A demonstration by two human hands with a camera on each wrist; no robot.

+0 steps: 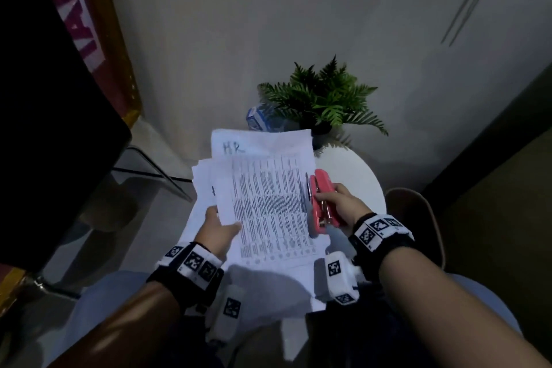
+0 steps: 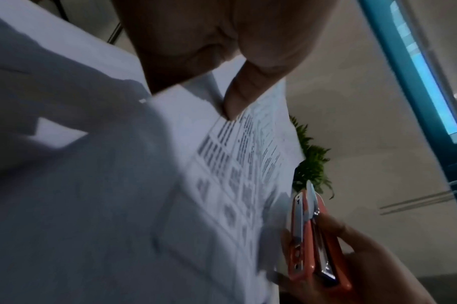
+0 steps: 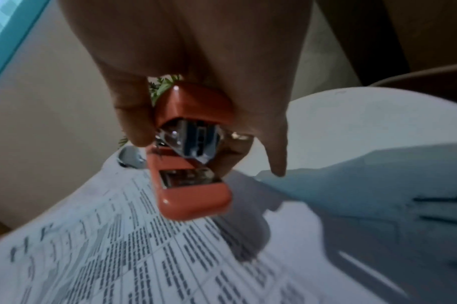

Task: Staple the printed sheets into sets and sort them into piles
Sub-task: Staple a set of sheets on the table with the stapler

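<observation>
A set of printed sheets covered in table text is lifted above a loose pile of white paper. My left hand pinches its left edge, thumb on top. My right hand grips a coral-red stapler at the set's right edge. In the right wrist view the stapler shows its metal inside, held just above the printed sheets. The left wrist view shows the stapler beside the printed page. A sheet marked "HK" lies at the far end of the pile.
The pile rests on a round white table. A green fern in a dark pot and a small blue-white box stand at its far edge by the wall. A black chair is at the left; a brown seat at the right.
</observation>
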